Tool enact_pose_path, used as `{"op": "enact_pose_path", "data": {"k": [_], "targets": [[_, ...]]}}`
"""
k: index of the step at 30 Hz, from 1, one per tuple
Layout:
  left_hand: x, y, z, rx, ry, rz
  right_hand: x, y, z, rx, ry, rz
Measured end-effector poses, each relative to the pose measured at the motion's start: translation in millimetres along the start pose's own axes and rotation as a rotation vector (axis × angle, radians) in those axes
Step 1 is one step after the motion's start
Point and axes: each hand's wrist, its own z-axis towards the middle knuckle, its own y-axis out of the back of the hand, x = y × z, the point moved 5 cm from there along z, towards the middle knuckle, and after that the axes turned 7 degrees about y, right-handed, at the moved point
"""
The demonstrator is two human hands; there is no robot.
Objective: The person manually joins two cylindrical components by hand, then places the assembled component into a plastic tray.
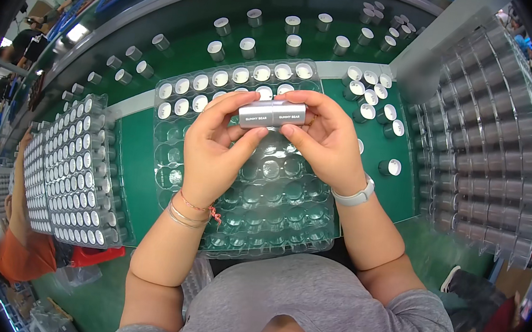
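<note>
My left hand [217, 139] pinches a small silver-grey cylinder [256, 114] between thumb and fingers. In my right hand [327, 138] is a matching silver cylinder [289, 114], gripped the same way. Both lie on their sides, end to end, with their printed sides facing me. Below them on the green table lies a transparent plastic tray [255, 213] with rows of round pockets. Its far rows hold upright cylinders with white round ends [241, 74]; the pockets nearer me hold none. My hands partly cover the second row.
Beyond the tray, a green conveyor [185, 40] carries scattered cylinders. More loose ones [394, 167] stand on the table at right. A stack of filled trays [486, 136] rises at the right edge. Other filled trays [73, 173] stand at left, beside a person in an orange sleeve [28, 255].
</note>
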Motion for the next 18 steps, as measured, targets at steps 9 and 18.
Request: {"op": "enact_pose_path", "data": {"k": [9,18], "targets": [[-0.9,-0.3,0.9,0.011,0.001,0.002,0.4,-0.1,0.9,0.005,-0.018,0.006],[0.1,-0.3,-0.2,0.002,0.009,-0.006,-0.6,0.0,-0.2,-0.002,-0.026,0.005]]}}
